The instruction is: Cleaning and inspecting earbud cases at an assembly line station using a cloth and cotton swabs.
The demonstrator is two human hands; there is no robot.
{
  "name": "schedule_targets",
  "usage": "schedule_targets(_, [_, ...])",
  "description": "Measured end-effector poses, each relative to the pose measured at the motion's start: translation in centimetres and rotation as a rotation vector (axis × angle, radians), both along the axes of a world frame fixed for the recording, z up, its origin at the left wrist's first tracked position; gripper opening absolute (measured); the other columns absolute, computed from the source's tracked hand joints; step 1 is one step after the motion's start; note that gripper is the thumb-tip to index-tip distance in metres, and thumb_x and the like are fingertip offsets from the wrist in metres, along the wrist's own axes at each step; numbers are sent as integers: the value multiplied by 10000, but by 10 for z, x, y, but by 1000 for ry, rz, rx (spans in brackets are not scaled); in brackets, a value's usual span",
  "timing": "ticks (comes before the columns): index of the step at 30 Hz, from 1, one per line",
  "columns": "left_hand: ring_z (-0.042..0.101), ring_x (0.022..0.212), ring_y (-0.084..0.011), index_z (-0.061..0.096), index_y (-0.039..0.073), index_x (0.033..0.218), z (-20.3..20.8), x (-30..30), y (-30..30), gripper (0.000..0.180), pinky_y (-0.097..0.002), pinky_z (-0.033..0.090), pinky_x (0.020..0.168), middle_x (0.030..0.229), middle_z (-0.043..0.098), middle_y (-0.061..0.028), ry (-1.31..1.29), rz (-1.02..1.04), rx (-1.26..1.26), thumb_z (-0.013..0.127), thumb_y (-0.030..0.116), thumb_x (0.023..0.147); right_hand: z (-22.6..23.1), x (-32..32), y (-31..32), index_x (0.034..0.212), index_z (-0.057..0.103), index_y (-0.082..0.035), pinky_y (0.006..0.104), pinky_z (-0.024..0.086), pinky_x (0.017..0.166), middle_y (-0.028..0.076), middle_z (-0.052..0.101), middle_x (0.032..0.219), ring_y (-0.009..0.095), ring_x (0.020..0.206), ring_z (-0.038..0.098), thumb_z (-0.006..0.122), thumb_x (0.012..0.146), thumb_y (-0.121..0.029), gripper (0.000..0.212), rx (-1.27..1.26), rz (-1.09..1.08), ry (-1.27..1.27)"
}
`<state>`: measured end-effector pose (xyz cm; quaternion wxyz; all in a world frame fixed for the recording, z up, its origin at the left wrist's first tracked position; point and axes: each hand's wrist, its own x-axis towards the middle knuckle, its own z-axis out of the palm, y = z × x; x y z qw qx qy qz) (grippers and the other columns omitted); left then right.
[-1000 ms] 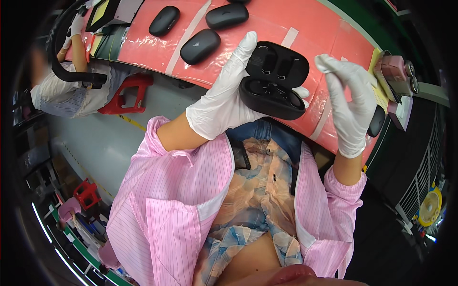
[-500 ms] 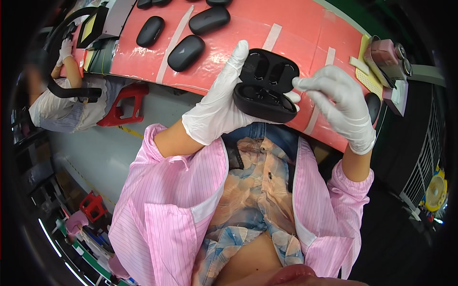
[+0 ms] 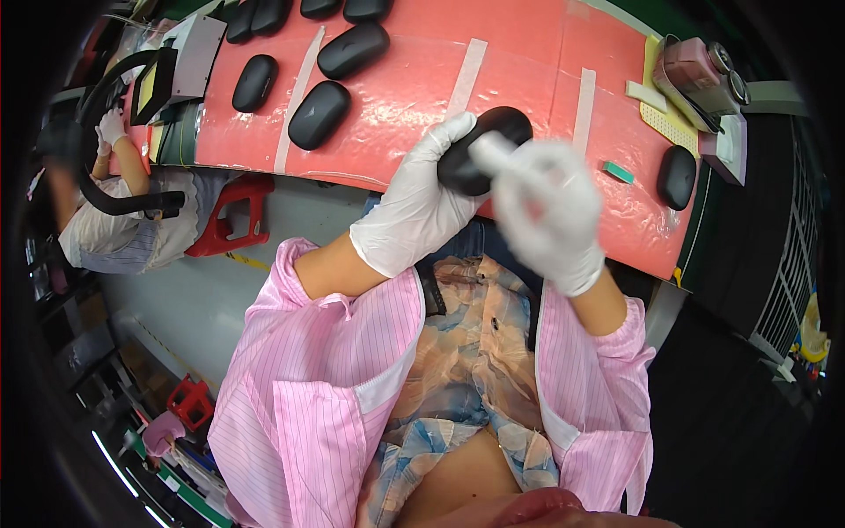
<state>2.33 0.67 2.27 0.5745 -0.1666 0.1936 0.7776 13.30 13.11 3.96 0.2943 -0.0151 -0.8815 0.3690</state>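
Note:
My left hand (image 3: 415,209), in a white glove, is wrapped round a black earbud charging case (image 3: 465,165), held above the front edge of the red-covered table. The lid of this case is closed, so its inside is hidden. My right hand (image 3: 556,220), also gloved in white, is smeared by motion at the right side of the case. Its fingertips overlap the case in the picture; whether they touch it I cannot tell. Similar black cases lie on the table to the left, the closest being one case (image 3: 319,114) beside a pale tape strip.
On the red table cover (image 3: 414,79) lie a small green block (image 3: 619,172) and another black case (image 3: 676,178) at the right. A pink container (image 3: 691,75) stands beyond a yellow pad (image 3: 669,128). Left are a black curved arm (image 3: 132,204), a red stool (image 3: 231,216) and a gloved co-worker.
The case in my left hand went from open to closed and was raised and tilted. My right hand moved left and down, now blurred beside it. The green block has come into sight.

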Motion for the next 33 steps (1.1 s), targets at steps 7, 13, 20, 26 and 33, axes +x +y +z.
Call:
schedule_targets(7, [663,984,-274,551,-13,1158,0,3,-6,317,-361,594,818,1107,638,-162,-51,-90,105,525,239,968,-19,6,18,1140,682,-49,248,441,669,49,567,852,122,786,536,574,829,109,364,-395,-126,-50])
schedule_targets(13, [650,1032,-290,517,-1,1233,3,-1,-1,364,-393,605,786,1155,621,-162,-74,-202,104,536,241,962,-22,7,22,1161,649,16,239,428,800,59,615,967,91,819,522,531,920,-6,270,-758,-134,-61])
schedule_targets(20, [616,1093,-234,361,59,1405,2,9,5,761,-339,536,864,1186,608,-117,1514,32,-292,713,-62,742,-19,15,26,1225,586,61,255,436,785,26,622,939,90,773,499,548,913,-90,349,-1381,-124,-204])
schedule_targets(26, [665,999,-264,465,74,1346,10,7,5,702,-312,547,831,1124,655,-130,2107,152,-563,715,-60,704,-17,1,-1,1199,653,-53,295,468,707,63,572,867,151,746,545,607,801,67,418,-177,-266,83])
schedule_targets(33, [660,1033,-206,448,27,1353,14,8,-6,732,-294,524,878,1139,664,-144,2140,228,-465,785,-19,705,-7,7,-2,1123,679,-33,349,465,725,68,615,896,163,798,578,604,835,-8,298,-411,-245,-164])
